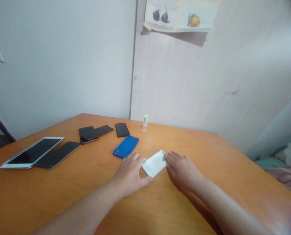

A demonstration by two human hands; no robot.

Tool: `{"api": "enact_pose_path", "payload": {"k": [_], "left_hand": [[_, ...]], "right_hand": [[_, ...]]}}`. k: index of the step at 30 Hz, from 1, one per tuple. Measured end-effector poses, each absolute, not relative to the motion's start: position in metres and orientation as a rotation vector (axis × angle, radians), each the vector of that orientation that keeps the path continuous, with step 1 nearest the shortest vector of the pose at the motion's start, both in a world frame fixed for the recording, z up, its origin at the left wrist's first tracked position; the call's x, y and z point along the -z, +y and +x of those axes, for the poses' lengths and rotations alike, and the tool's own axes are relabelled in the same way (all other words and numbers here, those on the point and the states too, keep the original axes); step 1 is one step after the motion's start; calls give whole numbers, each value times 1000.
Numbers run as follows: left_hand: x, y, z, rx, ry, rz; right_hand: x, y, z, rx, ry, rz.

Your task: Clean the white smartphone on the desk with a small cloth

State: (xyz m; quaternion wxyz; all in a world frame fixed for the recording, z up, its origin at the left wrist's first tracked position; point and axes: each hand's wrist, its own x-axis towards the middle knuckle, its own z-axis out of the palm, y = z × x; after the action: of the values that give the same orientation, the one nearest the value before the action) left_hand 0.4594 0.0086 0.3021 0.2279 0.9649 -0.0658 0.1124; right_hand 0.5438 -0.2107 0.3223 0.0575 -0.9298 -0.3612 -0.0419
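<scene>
Though near white phone (154, 164) — case (126, 146) apart

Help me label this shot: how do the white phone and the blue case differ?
The left hand grips the white phone; the blue case lies just beyond that hand. The phone's camera spot is at its far end, the case's camera cutouts at its near end. Both look oblong.

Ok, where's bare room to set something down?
Bare tabletop stretches from the right hand to the table's right edge, and nearer the camera than the white tablet, left of the left forearm. Crowded: back left, where two dark phones overlap, and the middle, with the blue case by the left hand and the white phone between both hands.
</scene>
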Motion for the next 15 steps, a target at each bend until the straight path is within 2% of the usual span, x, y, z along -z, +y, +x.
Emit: {"api": "enact_pose_path", "payload": {"k": [5, 12, 15], "left_hand": [[-303, 8, 458, -320, -175, 2647], [-299, 9, 459, -340, -195, 2664], [-299, 9, 459, -363, -178, 2661]], "right_hand": [[-320, -203, 520, -49, -1401, -2605], [-316, -211, 538, -50, -1121, -2778], [-321, -207, 527, -134, -1259, -2665]]}}
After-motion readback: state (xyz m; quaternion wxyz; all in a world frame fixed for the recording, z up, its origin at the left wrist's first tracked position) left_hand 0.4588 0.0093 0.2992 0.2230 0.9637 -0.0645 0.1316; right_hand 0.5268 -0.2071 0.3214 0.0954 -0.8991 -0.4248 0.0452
